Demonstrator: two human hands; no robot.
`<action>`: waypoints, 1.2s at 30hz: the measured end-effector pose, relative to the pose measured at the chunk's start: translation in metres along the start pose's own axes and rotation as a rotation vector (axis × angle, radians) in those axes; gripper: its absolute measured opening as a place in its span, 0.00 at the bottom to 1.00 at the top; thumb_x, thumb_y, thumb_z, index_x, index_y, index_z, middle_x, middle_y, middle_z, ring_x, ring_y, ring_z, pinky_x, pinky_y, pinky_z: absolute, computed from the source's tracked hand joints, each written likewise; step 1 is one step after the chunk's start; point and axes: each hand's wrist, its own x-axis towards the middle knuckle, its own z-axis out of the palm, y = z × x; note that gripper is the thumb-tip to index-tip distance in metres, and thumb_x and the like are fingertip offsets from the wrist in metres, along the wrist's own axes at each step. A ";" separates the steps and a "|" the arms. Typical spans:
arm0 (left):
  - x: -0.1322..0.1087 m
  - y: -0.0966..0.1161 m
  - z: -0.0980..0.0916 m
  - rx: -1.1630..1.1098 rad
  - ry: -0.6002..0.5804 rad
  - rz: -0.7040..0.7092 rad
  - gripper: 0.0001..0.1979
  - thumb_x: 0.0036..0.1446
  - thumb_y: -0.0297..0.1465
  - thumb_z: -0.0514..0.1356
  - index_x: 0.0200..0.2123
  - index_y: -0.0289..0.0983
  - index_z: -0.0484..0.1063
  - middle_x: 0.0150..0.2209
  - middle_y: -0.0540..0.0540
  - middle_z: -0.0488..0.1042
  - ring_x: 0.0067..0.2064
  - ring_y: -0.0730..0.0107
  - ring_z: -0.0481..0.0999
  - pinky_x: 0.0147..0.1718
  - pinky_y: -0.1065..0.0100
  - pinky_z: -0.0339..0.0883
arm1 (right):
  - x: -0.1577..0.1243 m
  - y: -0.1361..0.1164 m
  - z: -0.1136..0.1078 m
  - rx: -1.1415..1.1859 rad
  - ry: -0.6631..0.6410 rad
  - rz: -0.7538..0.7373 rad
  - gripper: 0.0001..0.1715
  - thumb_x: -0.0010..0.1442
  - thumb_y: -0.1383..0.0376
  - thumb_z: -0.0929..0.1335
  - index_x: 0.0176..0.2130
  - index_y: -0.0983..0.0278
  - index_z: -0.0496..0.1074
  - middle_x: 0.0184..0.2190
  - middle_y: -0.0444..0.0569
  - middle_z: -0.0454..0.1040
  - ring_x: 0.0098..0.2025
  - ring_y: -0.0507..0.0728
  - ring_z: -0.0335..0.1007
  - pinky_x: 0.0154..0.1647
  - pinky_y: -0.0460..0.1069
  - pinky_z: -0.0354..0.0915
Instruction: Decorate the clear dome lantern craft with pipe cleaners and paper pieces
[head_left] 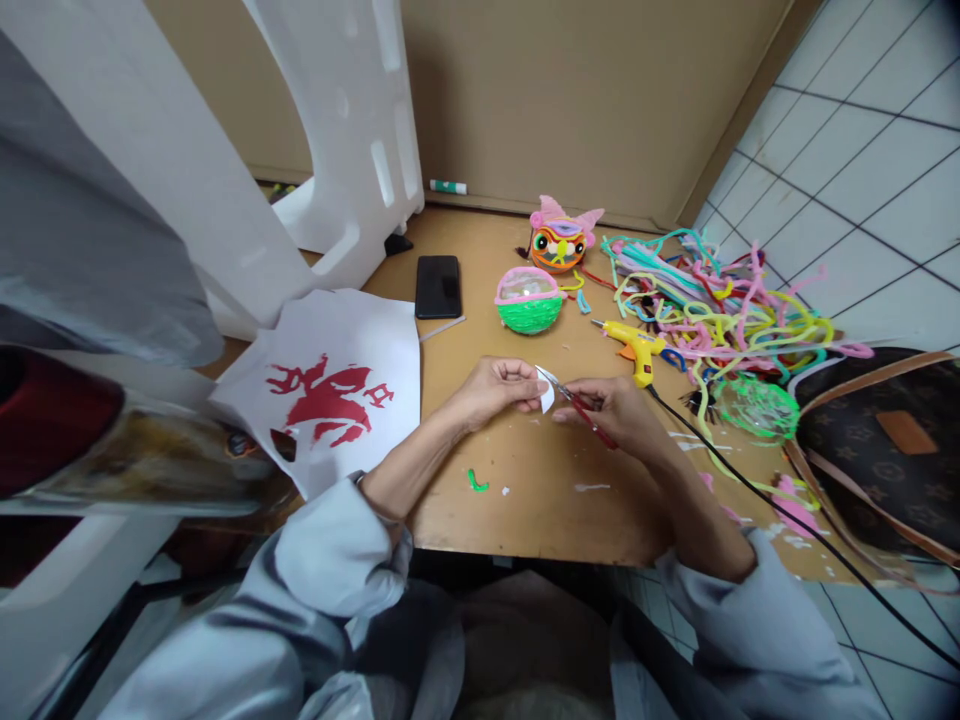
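Near the middle of the table, my left hand pinches a small piece of white paper between thumb and fingers. My right hand is closed round red-handled scissors, whose blades lie against the paper's upper right edge. Just beyond my hands sits a clear, bowl-like ball half, green below with a pink rim. Behind it stands a small lion-head figure with pink ears and big eyes. To the right, a yellow glue gun lies on its side.
Pipe cleaners are heaped at the right, beside a brown handbag. The glue gun's black cord crosses the right side. Leftward are a black phone and white paper with red shapes. A green scrap lies near the front edge.
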 end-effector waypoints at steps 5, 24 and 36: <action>0.003 -0.002 -0.002 -0.045 0.061 0.029 0.20 0.38 0.39 0.77 0.27 0.33 0.75 0.22 0.48 0.77 0.23 0.78 0.73 0.25 0.74 0.65 | 0.003 0.011 -0.002 -0.230 0.182 0.067 0.26 0.53 0.44 0.74 0.34 0.65 0.77 0.21 0.41 0.65 0.24 0.51 0.57 0.28 0.47 0.54; 0.002 0.008 0.004 -0.441 0.166 0.029 0.10 0.46 0.17 0.64 0.33 0.33 0.74 0.32 0.47 0.81 0.35 0.74 0.82 0.46 0.70 0.75 | 0.003 0.016 0.006 -0.340 0.180 -0.076 0.02 0.54 0.71 0.71 0.31 0.64 0.75 0.33 0.49 0.73 0.37 0.56 0.68 0.39 0.49 0.63; -0.003 0.009 0.008 -0.446 0.125 0.022 0.08 0.50 0.22 0.67 0.35 0.33 0.75 0.36 0.45 0.82 0.37 0.73 0.82 0.47 0.69 0.75 | 0.006 0.007 0.013 0.207 0.432 0.078 0.15 0.54 0.53 0.70 0.29 0.61 0.68 0.22 0.42 0.69 0.24 0.51 0.63 0.27 0.47 0.61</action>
